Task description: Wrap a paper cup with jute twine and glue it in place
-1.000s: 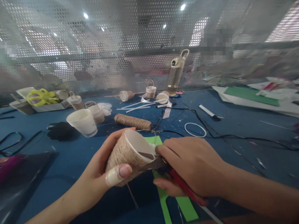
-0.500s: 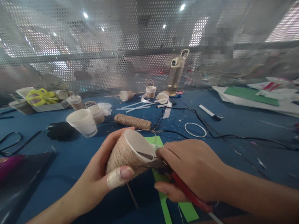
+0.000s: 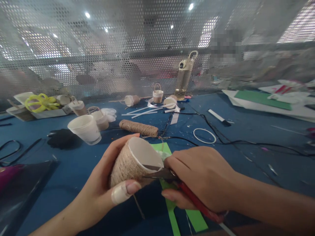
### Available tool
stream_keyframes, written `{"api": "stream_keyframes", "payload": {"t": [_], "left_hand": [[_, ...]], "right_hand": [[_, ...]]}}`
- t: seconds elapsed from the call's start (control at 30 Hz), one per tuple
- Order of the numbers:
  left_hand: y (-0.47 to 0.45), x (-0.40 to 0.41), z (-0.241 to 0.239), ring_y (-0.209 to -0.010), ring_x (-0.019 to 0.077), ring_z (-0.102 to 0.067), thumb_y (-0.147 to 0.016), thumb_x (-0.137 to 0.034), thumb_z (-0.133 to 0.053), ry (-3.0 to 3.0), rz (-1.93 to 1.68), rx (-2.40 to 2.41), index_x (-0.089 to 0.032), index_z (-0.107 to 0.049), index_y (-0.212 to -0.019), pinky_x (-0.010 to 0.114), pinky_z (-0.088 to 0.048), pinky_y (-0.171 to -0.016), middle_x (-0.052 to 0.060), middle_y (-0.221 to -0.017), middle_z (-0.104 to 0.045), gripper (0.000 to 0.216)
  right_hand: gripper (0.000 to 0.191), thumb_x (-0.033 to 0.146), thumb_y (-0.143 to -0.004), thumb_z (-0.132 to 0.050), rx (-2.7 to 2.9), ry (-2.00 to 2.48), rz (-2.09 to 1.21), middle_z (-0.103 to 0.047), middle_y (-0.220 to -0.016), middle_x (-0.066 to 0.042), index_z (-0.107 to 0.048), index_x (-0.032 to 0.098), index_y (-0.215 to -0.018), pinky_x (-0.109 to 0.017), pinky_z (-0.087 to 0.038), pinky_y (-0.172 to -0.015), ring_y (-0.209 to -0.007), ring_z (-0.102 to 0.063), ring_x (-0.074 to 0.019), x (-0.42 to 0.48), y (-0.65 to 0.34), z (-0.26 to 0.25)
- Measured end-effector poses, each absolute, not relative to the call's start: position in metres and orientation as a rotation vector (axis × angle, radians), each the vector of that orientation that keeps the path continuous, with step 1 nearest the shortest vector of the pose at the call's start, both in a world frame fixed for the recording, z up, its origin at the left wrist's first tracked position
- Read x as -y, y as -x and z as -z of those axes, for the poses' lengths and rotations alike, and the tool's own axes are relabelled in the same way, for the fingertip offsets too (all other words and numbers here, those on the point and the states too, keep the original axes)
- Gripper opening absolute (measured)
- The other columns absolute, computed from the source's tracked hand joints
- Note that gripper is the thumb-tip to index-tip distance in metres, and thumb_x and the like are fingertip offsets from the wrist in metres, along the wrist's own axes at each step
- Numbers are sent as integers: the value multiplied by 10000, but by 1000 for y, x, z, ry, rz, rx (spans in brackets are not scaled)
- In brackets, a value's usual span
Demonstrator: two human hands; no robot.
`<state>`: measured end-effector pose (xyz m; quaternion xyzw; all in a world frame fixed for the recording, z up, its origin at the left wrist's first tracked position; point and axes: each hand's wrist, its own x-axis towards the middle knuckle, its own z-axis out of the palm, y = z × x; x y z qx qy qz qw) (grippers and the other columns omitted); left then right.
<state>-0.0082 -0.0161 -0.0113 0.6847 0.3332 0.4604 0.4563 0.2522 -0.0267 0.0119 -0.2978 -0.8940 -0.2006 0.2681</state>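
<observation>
My left hand (image 3: 103,183), with a bandage (image 3: 120,192) on its thumb, is wrapped round a twine-covered paper cup (image 3: 123,165) tilted with its white mouth towards the right. My right hand (image 3: 201,178) grips red-handled scissors (image 3: 197,200). Their blades straddle the cup's rim, one inside the mouth and one along the twine outside. A loose strand of twine (image 3: 139,206) hangs below the cup. Under both hands lies green paper (image 3: 197,221) with cut-out strips. A roll of twine (image 3: 139,127) rests just beyond the cup.
Stacked white paper cups (image 3: 85,127), small twine baskets (image 3: 157,95) and a yellow flower-shaped item (image 3: 40,102) stand farther off. A clear bottle (image 3: 184,78) is by the perforated metal panel (image 3: 118,65). A black cable (image 3: 236,143) crosses the blue table, near a white ring (image 3: 204,135) and marker (image 3: 218,116).
The scissor blades have opened slightly wider at the cup's rim. The cup and both hands stay nearly in place, while the whole view shifts a little.
</observation>
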Motion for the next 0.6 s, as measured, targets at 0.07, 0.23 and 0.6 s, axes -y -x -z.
{"api": "stream_keyframes", "payload": {"t": [0.07, 0.23, 0.6], "left_hand": [[9, 17, 12, -1195, 242, -676, -916, -575, -813, -1683, -1150, -866, -452, -635, -1462, 270, -589, -1021, -40, -1376, -686, 588], [9, 16, 13, -1195, 277, -673, -908, -602, -814, -1771, -1129, -842, -450, -615, -1489, 336, -591, -1037, -12, -1387, -686, 633], [8, 12, 14, -1110, 250, -690, -895, -621, -815, -1869, -1135, -847, -544, -566, -1488, 304, -635, -931, -49, -1300, -691, 647]], "right_hand": [[639, 458, -1174, -192, 2404, 795, 559, -593, -589, 18, -628, 210, -778, -339, -315, -472, -485, -521, -165, 27, -252, -12], [658, 456, -1166, -161, 2407, 815, 540, -599, -598, 14, -626, 208, -771, -327, -328, -476, -487, -527, -159, 27, -248, -13], [597, 469, -1158, -249, 2418, 861, 541, -625, -639, -6, -665, 189, -835, -344, -330, -501, -531, -572, -182, 29, -250, -11]]}}
